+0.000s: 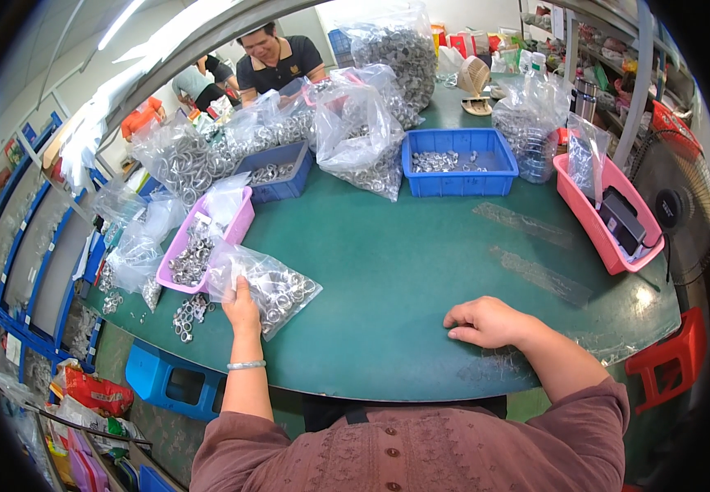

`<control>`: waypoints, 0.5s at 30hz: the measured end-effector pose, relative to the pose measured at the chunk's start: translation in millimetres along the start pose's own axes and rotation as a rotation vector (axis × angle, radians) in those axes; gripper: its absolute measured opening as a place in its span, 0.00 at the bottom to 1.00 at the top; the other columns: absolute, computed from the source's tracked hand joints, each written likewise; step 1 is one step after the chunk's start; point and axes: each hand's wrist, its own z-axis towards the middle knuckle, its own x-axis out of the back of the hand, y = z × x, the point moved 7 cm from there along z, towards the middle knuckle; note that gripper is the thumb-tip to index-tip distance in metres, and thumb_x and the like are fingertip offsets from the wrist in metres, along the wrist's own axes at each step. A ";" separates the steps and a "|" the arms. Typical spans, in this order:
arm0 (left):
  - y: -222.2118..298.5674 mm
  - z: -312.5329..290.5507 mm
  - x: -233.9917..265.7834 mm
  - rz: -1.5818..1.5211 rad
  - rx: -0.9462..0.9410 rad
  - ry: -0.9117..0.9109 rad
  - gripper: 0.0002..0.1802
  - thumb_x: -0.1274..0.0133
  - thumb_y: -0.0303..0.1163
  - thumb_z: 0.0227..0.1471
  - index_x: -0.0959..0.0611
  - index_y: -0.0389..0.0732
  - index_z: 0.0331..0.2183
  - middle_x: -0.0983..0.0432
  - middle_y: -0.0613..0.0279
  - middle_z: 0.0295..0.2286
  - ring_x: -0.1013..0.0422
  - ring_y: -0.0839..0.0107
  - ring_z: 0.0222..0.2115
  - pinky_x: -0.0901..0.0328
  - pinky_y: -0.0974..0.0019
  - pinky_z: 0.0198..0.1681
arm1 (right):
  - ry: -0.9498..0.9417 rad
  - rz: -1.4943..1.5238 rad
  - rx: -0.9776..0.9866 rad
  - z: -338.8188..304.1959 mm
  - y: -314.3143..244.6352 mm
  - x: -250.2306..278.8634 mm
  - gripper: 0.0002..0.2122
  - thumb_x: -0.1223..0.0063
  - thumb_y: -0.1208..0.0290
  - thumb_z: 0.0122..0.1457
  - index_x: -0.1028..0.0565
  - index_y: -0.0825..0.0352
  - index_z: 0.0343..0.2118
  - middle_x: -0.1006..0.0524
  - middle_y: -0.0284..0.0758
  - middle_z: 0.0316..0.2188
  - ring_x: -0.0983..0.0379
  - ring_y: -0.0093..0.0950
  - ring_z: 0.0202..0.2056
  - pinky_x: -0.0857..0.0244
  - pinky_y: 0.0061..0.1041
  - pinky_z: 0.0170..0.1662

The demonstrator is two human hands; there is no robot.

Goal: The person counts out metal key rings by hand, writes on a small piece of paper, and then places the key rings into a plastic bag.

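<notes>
My left hand (242,305) is closed on the near edge of a clear plastic bag (277,291) filled with silvery metal rings. The bag rests on the green table (371,271), against a pink basket (176,275) that holds more metal rings. Loose metal rings (187,318) lie on the table just left of my left wrist. On the right, my right hand (486,321) rests on the tabletop near the front edge, fingers loosely curled with the thumb apart, holding nothing.
Blue bins (459,184) of small metal parts and several bulging clear bags (371,156) stand along the back. At right are a salmon-pink basket (601,217) with a black device (621,220) and a fan (671,201). A co-worker (277,61) sits across the table.
</notes>
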 end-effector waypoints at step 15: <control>-5.7 0.0 6.4 -0.001 -0.012 0.010 0.15 0.52 0.30 0.56 0.24 0.28 0.42 0.26 0.59 0.37 0.32 0.71 0.37 0.38 0.69 0.41 | -0.022 -0.002 -0.031 -0.7 2.2 -3.0 0.11 0.49 0.65 0.55 0.25 0.63 0.39 0.22 0.38 0.33 0.26 0.37 0.34 0.33 0.33 0.38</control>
